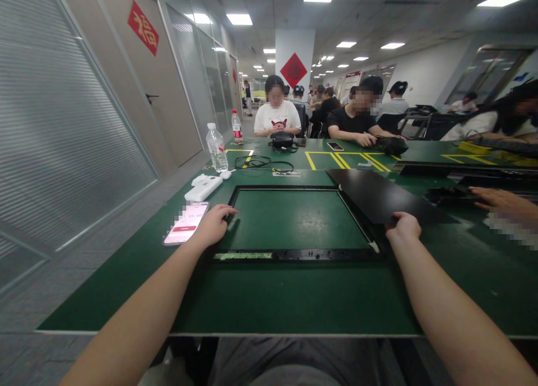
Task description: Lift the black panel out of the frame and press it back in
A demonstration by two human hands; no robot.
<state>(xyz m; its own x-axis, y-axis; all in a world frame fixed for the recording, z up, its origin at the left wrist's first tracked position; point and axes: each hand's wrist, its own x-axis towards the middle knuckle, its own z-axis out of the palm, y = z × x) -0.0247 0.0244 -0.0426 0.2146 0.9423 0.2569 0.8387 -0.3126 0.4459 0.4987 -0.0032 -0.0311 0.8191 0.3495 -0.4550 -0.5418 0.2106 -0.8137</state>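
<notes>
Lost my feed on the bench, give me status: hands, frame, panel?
Left hand on black frame, left edge. Right hand gripping black panel lying across frame's right side. Phone beside left hand.

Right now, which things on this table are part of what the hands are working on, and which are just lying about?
In hand: black frame, left hand on its left edge; black panel, right hand at its near corner.
Lying about: phone, water bottle, cable, white charger.

Black frame (294,255) and black panel (378,198), green table (294,296) with yellow lines, pink-screened phone (186,223), red diamond sign (293,70)
</notes>
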